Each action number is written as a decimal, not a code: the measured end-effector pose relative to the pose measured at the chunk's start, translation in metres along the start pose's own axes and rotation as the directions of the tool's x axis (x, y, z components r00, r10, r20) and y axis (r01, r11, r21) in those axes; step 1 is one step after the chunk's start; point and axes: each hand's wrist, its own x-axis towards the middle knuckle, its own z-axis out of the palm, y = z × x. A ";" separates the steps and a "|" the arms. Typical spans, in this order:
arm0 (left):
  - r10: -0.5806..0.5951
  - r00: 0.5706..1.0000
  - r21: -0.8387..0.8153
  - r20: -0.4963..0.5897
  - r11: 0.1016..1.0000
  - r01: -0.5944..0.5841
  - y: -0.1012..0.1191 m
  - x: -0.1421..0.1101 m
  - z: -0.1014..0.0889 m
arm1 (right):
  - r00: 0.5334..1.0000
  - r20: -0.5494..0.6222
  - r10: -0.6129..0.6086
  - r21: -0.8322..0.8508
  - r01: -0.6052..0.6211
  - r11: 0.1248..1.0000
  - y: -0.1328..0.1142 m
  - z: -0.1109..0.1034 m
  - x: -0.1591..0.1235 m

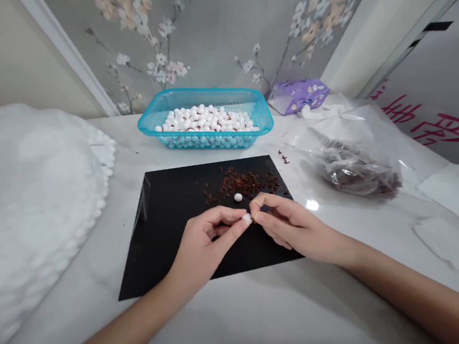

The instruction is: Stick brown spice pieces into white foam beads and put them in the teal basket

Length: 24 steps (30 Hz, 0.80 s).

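My left hand [208, 234] and my right hand [285, 222] meet over a black mat [168, 231] on the white table. Both are pinched together around one small white seed [246, 217] held between their fingertips. Another white seed [238, 197] lies loose on the mat just beyond them. A heap of reddish-brown husk scraps [248, 183] is spread on the mat's far side. A turquoise plastic basket [204, 137] holding several white seeds stands behind the mat.
A clear plastic bag [354, 167] with dark brown contents lies at the right. A purple tissue pack [298, 95] sits by the wall. White cloth [29, 203] covers the left side. White paper sheets [444, 236] lie at the far right.
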 end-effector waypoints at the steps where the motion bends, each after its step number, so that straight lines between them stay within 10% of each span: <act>1: 0.002 1.000 -0.005 0.003 1.000 -0.002 0.000 0.000 0.000 | 1.000 -0.008 -0.015 0.002 0.015 1.000 0.000 0.000 0.000; 15: -0.006 1.000 0.037 0.005 0.999 0.006 -0.002 -0.001 0.000 | 0.985 -0.114 -0.127 -0.156 0.109 0.982 -0.002 0.004 0.002; 24: -0.064 0.997 0.002 -0.043 0.998 0.064 0.002 0.002 -0.001 | 0.842 -0.267 -0.470 -0.477 0.308 0.823 0.012 0.008 -0.002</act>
